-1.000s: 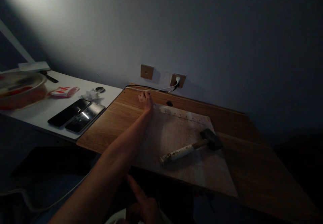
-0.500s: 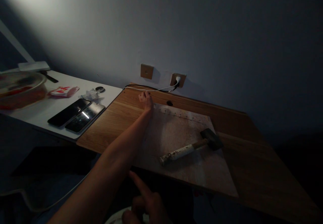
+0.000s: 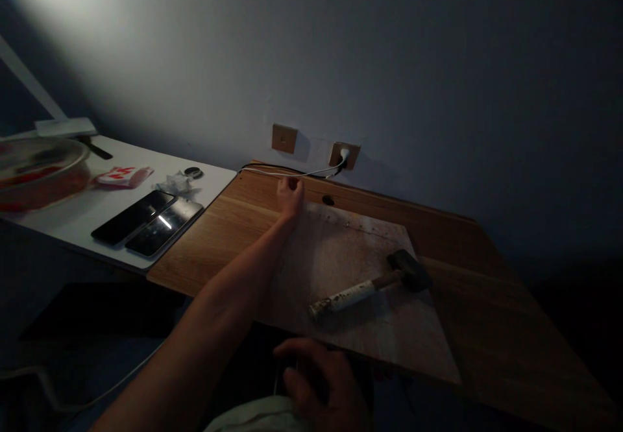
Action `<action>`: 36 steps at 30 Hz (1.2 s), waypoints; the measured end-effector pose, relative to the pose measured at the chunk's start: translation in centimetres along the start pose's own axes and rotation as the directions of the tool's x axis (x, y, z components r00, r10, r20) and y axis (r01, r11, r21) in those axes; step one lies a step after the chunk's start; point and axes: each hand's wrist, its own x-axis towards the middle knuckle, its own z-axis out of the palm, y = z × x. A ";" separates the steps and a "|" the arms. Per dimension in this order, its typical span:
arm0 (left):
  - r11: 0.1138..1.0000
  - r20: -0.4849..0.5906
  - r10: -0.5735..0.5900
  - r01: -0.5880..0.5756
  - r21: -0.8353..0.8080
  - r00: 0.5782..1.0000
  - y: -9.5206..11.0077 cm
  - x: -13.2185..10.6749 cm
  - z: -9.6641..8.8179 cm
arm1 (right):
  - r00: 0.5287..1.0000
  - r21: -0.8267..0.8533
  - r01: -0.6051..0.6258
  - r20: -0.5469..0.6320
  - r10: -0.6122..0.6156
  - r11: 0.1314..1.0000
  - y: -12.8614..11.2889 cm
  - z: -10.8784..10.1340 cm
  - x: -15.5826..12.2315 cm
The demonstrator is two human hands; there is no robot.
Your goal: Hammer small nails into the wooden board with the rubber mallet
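My left hand (image 3: 291, 195) reaches over the far left corner of a pale, worn board (image 3: 335, 270). Its fingers are curled in; whatever they may hold is too small and dark to make out. A row of tiny shiny metal bits, perhaps nails, runs along the board's far edge beside this hand. Below the board's near edge, my right hand (image 3: 326, 380) is raised with bent fingers, thumb and forefinger apart, and nothing visible between them. A hammer (image 3: 360, 291) with a dark head and a worn, white-coated handle lies on the board, head to the right.
The board rests on a wooden desktop (image 3: 491, 309) against the wall. Two phones (image 3: 164, 226), crumpled plastic (image 3: 178, 184), a red-and-white packet (image 3: 124, 177) and a clear tub (image 3: 43, 172) sit on a white table (image 3: 214, 176) at left. Cables run to a wall socket (image 3: 344, 156).
My left hand has shifted slightly right and turned. My right hand has moved right, and its forefinger, stretched out before, is now bent. The hammer and board stay put.
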 end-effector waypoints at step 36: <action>0.382 0.979 0.086 -0.913 0.141 0.187 7.1 2.1 -3.6 | 0.977 -0.911 -0.048 -0.128 -0.172 0.409 3.7 -25.1 21.6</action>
